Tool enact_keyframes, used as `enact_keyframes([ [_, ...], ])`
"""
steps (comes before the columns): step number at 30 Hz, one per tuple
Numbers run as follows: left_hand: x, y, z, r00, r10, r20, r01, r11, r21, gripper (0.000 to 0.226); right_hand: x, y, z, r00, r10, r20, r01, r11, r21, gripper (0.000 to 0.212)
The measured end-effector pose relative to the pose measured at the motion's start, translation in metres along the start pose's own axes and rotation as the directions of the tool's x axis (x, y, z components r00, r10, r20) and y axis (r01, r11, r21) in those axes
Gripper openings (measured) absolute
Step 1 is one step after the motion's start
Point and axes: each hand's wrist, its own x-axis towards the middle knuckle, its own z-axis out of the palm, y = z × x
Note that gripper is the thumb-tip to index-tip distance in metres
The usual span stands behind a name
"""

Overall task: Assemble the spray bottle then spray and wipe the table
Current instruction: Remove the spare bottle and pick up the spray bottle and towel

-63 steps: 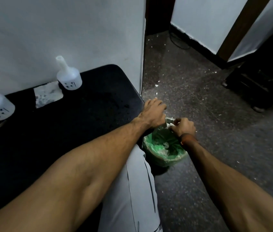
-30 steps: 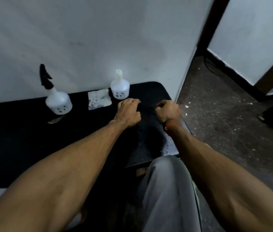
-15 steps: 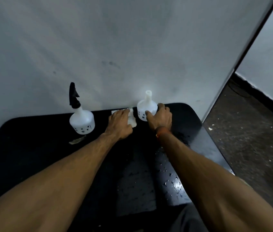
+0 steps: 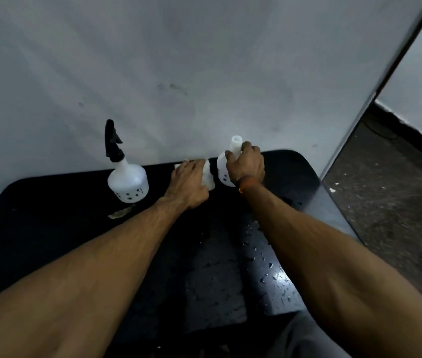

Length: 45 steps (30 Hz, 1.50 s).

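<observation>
Two white bottles stand at the back of the black table against the wall. The left bottle carries a black spray head. The right bottle has an open neck with no head, and my right hand is wrapped around its neck and shoulder. My left hand is closed on a white paper towel lying just left of that bottle. Water droplets glisten on the table's right front area.
A grey wall rises directly behind the table. A small scrap lies on the table in front of the left bottle. To the right, past the table's edge, the speckled floor opens beyond a wall corner.
I turned from the green bin on the floor back to the table. Both hands reached to the back: the right closed on the headless bottle, the left on the paper towel.
</observation>
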Motion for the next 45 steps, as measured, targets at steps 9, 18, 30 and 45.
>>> enact_keyframes([
  [9, -0.023, 0.086, 0.015, 0.991, 0.079, 0.112, -0.081, 0.996, 0.02, 0.076, -0.029, 0.078, -0.094, 0.989, 0.059, -0.137, -0.06, 0.998, -0.001, 0.044],
  [18, -0.052, 0.217, 0.052, 0.937, 0.254, 0.239, -0.261, 0.965, -0.003, 0.077, -0.073, 0.181, -0.2, 0.932, 0.241, -0.271, -0.236, 0.97, 0.052, 0.039],
  [30, -0.084, 0.331, 0.119, 0.828, 0.448, 0.336, -0.471, 0.882, -0.014, 0.058, -0.134, 0.317, -0.25, 0.838, 0.432, -0.334, -0.437, 0.897, 0.065, 0.041],
  [45, -0.076, 0.329, 0.184, 0.768, 0.54, 0.343, -0.574, 0.819, -0.002, 0.057, -0.161, 0.381, -0.202, 0.78, 0.608, -0.147, -0.612, 0.791, 0.024, 0.04],
])
